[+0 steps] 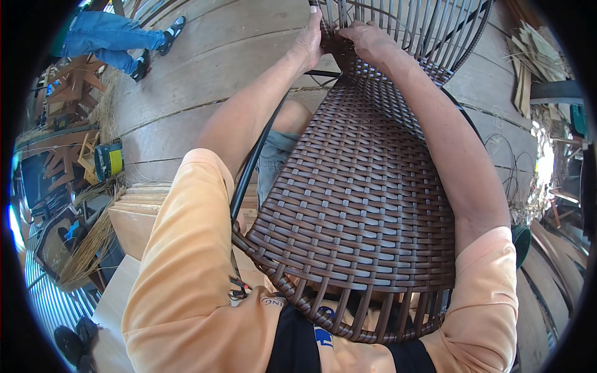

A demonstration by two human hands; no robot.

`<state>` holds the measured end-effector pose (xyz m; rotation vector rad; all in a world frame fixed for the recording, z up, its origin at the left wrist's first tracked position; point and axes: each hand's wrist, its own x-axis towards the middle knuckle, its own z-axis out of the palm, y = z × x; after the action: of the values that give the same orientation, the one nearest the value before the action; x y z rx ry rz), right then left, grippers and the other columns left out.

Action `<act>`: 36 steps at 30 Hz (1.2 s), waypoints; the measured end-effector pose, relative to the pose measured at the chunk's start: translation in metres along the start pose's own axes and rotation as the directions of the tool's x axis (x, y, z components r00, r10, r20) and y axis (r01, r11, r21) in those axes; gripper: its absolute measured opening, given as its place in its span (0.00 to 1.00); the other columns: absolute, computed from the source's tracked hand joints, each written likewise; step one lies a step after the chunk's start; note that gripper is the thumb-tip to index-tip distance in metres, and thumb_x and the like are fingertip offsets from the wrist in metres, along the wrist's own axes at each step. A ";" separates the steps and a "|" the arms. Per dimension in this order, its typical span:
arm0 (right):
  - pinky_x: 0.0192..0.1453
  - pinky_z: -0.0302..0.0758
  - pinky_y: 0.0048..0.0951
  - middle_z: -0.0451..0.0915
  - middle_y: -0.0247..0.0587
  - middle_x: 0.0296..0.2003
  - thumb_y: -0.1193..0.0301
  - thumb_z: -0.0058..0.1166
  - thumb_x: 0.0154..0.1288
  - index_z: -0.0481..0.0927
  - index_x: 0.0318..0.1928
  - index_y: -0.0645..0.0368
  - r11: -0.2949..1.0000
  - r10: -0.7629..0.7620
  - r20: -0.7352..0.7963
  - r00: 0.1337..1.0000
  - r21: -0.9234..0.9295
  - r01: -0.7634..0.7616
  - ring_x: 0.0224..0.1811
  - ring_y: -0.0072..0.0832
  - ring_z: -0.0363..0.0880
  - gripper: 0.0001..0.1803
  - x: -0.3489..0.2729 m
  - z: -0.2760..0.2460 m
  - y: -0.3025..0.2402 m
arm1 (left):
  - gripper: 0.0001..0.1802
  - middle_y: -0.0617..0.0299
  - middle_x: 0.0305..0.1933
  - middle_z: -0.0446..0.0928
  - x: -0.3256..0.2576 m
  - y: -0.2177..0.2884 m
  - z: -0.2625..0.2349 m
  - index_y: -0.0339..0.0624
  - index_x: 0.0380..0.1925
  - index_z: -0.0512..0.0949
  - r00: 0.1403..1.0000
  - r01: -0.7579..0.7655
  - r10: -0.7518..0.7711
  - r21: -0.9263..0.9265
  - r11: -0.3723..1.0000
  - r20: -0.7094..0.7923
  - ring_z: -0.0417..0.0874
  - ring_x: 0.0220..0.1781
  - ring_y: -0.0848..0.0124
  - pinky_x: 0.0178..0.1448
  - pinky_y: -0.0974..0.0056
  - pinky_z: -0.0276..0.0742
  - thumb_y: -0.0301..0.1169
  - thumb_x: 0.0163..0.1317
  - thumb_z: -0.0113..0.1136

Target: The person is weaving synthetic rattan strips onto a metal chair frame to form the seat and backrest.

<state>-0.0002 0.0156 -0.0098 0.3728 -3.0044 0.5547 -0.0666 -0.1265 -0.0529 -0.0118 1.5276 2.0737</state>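
Note:
A brown wicker chair (367,193) with a tightly woven panel leans across my lap, its near rim against my chest. At its far end the weave gives way to open, upright strands (429,28). My left hand (309,42) is closed round the chair's far left edge, the thumb pointing up along it. Close beside it, my right hand (368,42) is curled with its fingertips at the dark corner of the weave. Whether a loose strand lies between those fingertips is hidden. A black metal bar (254,168) of the frame runs along the left side.
At the upper left another person's legs in jeans (118,38) stretch over the plank floor (186,74). Stacked boards (140,202), a dark tub with a yellow label (109,161) and bundled fibre (93,252) stand left. Wood strips (540,56) and thin loops of wire (513,165) lie right.

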 end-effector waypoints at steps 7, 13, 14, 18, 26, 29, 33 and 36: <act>0.58 0.68 0.37 0.75 0.46 0.47 0.83 0.37 0.54 0.75 0.53 0.53 0.996 -0.069 -0.019 0.997 -0.063 0.068 0.51 0.43 0.72 0.25 0.001 0.009 0.010 | 0.31 0.57 0.42 0.76 0.021 -0.015 -0.009 0.41 0.46 0.73 0.995 -0.091 0.092 0.024 0.996 -0.035 0.77 0.44 0.62 0.52 0.53 0.71 0.58 0.64 0.39; 0.56 0.69 0.37 0.75 0.44 0.46 0.83 0.38 0.55 0.75 0.53 0.48 0.979 -0.169 -0.101 0.980 -0.136 0.155 0.50 0.40 0.73 0.26 0.002 0.025 0.021 | 0.29 0.57 0.40 0.77 0.031 -0.021 -0.007 0.42 0.46 0.73 0.978 -0.155 0.172 0.142 0.978 -0.121 0.78 0.41 0.61 0.48 0.53 0.74 0.56 0.65 0.37; 0.56 0.69 0.37 0.75 0.44 0.46 0.83 0.38 0.55 0.75 0.53 0.47 0.984 -0.123 -0.087 0.989 -0.141 0.110 0.50 0.41 0.73 0.26 0.001 0.024 0.012 | 0.29 0.57 0.39 0.77 0.028 -0.021 -0.011 0.42 0.45 0.74 0.973 -0.163 0.186 0.164 0.973 -0.137 0.78 0.40 0.61 0.47 0.53 0.74 0.55 0.66 0.37; 0.55 0.70 0.38 0.75 0.45 0.46 0.82 0.39 0.56 0.75 0.53 0.47 0.974 -0.155 -0.026 0.988 -0.170 0.149 0.50 0.44 0.73 0.25 0.005 0.023 0.022 | 0.28 0.57 0.39 0.77 0.023 -0.017 -0.007 0.42 0.45 0.74 0.949 -0.221 0.262 0.222 0.950 -0.174 0.78 0.39 0.60 0.45 0.53 0.75 0.54 0.66 0.35; 0.56 0.69 0.40 0.74 0.49 0.47 0.80 0.38 0.57 0.74 0.53 0.49 0.988 -0.101 -0.064 0.993 -0.124 0.092 0.50 0.47 0.72 0.24 -0.005 0.007 0.004 | 0.33 0.57 0.38 0.76 -0.011 0.002 -0.009 0.44 0.44 0.73 0.979 0.165 -0.167 -0.026 0.986 -0.115 0.74 0.41 0.64 0.47 0.57 0.67 0.60 0.65 0.31; 0.56 0.69 0.40 0.74 0.49 0.47 0.80 0.38 0.57 0.74 0.53 0.49 0.990 -0.054 -0.032 0.998 -0.130 0.050 0.52 0.47 0.71 0.24 -0.004 0.006 -0.003 | 0.21 0.58 0.40 0.75 -0.014 -0.002 -0.015 0.45 0.41 0.75 0.979 0.200 -0.196 -0.098 0.975 0.052 0.75 0.44 0.62 0.49 0.55 0.70 0.49 0.66 0.42; 0.57 0.68 0.40 0.74 0.49 0.47 0.80 0.38 0.58 0.74 0.53 0.49 0.994 -0.071 -0.014 0.997 -0.087 0.069 0.52 0.46 0.71 0.24 -0.002 0.007 0.002 | 0.23 0.59 0.48 0.74 -0.024 -0.006 -0.020 0.42 0.47 0.71 0.977 0.159 -0.140 -0.107 0.982 0.160 0.72 0.52 0.62 0.58 0.53 0.66 0.50 0.66 0.45; 0.57 0.69 0.39 0.74 0.46 0.49 0.79 0.40 0.58 0.74 0.54 0.45 0.995 -0.038 -0.029 0.999 -0.094 0.035 0.52 0.45 0.72 0.24 -0.004 0.002 0.000 | 0.16 0.58 0.52 0.72 -0.025 -0.002 -0.023 0.44 0.50 0.70 0.958 0.161 -0.152 -0.016 0.987 0.244 0.72 0.53 0.63 0.58 0.55 0.69 0.39 0.68 0.46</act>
<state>0.0039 0.0155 -0.0125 0.4084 -2.9740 0.4116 -0.0514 -0.1573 -0.0548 0.1005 1.2997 1.9000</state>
